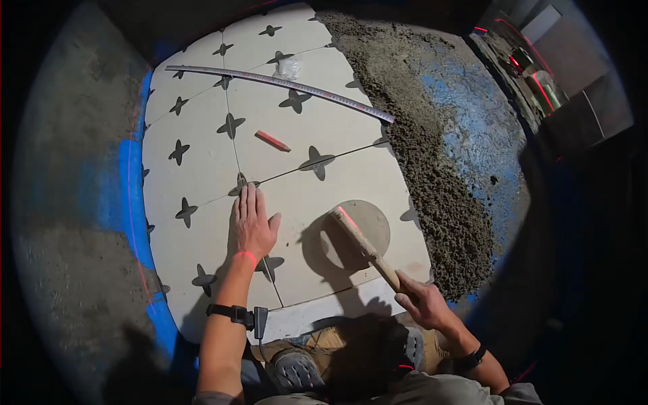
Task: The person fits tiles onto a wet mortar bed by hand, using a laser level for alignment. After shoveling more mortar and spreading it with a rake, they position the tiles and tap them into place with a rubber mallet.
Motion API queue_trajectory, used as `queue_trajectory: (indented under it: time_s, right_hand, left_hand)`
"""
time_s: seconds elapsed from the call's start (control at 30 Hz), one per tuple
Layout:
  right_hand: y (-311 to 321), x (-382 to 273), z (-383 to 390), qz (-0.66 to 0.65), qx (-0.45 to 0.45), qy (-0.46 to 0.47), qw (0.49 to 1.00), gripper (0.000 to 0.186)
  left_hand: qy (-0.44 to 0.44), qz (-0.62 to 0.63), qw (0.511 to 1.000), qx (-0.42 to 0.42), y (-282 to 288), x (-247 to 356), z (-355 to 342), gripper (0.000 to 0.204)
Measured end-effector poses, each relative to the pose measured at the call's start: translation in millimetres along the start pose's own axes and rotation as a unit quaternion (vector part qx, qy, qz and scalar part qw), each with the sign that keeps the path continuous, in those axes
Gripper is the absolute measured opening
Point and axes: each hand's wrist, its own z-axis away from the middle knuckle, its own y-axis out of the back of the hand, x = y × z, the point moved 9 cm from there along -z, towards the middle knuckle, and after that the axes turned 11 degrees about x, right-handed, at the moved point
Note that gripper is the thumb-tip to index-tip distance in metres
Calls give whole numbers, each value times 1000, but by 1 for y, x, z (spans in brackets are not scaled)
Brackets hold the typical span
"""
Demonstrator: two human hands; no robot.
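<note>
My left hand (253, 219) lies flat on a pale floor tile with dark four-petal motifs, fingers stretched forward close to a joint line. In my right hand (425, 300) is the wooden handle of a mallet (383, 268). Its broad, round grey head is low over the near right tile (317, 219), casting a shadow to the left; whether it touches the tile I cannot tell. Beyond my left hand, a flat red carpenter's pencil (273, 140) rests on the tiles. Farther off, a long metal ruler (283, 83) lies across them.
A small clear plastic bag (289, 68) sits beyond the ruler. Crumbly grey mortar (439, 202) borders the tiles on the right, over blue-coated floor (466, 115). Blue coating (131, 196) also edges the left wall. My shoes (297, 370) are at the near tile edge.
</note>
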Motion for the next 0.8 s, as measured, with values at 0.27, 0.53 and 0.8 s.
queue_trajectory:
  time_s: [0.27, 0.53, 0.8]
  right_hand:
    - [61, 76, -93, 100, 250, -11, 963, 17]
    - [72, 78, -129, 127, 311, -52, 940, 18]
    - [62, 80, -138, 157, 256, -91, 949, 15]
  left_hand:
    - [-7, -16, 1000, -6, 8, 21, -4, 77]
    - [-62, 117, 990, -54, 39, 101, 93, 91]
    - [-117, 102, 987, -44, 37, 97, 134, 77]
